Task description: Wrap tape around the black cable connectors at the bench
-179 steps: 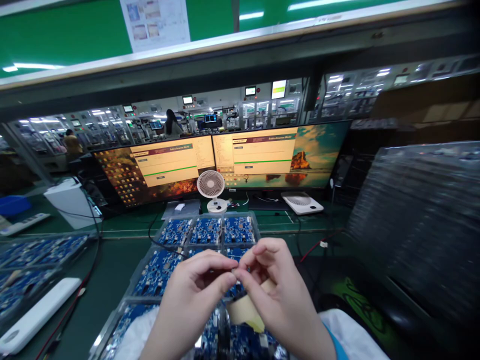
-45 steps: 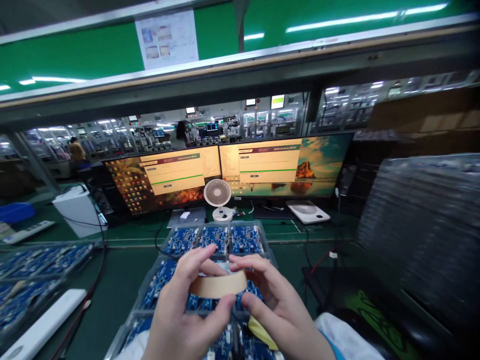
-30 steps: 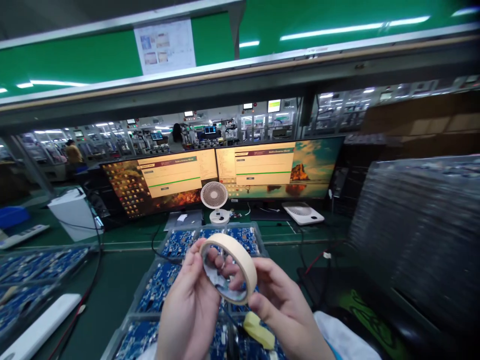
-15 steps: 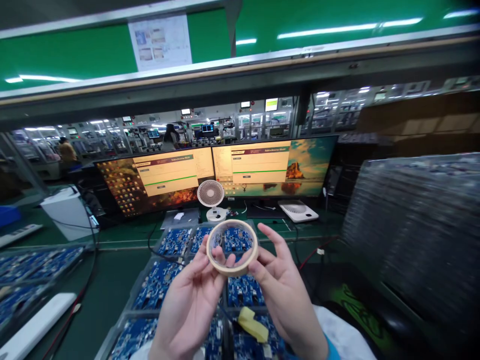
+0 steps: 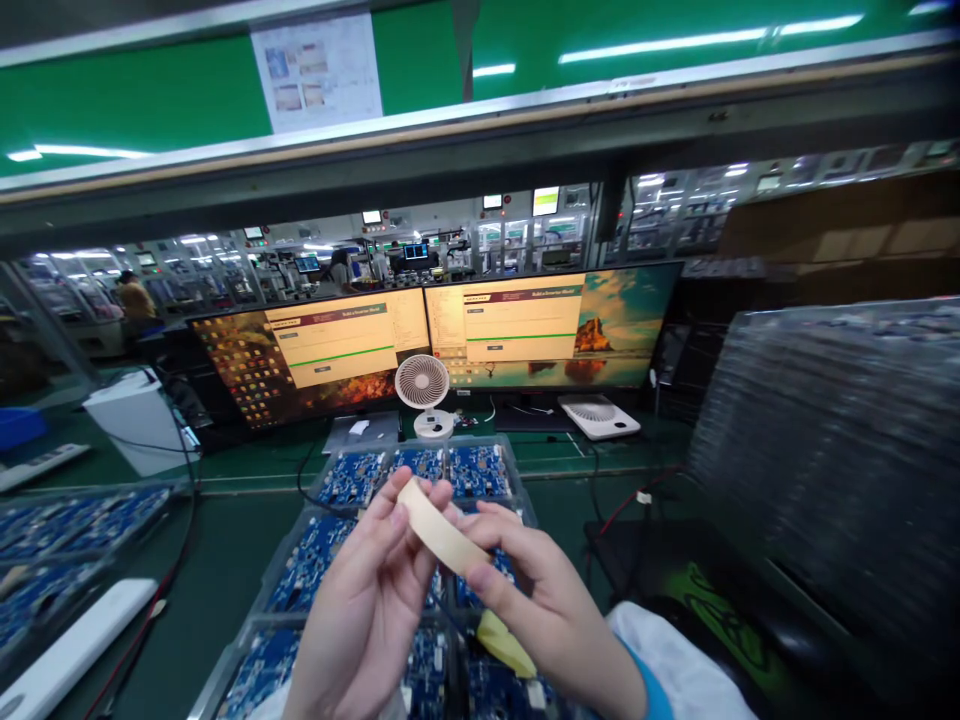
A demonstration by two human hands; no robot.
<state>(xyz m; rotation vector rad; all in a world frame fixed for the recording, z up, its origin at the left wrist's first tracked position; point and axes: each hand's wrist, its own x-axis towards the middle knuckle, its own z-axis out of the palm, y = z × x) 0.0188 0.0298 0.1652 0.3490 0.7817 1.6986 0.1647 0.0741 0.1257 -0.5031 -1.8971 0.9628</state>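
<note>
Both hands pinch a roll of masking tape above trays of blue circuit boards.

The left hand point(image 5: 360, 610) closes its fingers on the near-left rim of the tape roll point(image 5: 439, 535), thumb at the upper end; the right hand point(image 5: 540, 600) closes on the lower right rim, so the roll is held edge-on and tilted between them, off the green surface point(image 5: 217, 560). The roll looks light, a thin paper ring on a stiff core, likely easy to dent if squeezed across the hole; the outer face is matte and should not slip. The rim is the sound place to hold, fingers kept off the sticky end. A yellow piece point(image 5: 504, 643) lies below on a tray point(image 5: 300, 500); a small fan point(image 5: 421, 385) stands beyond.
</note>
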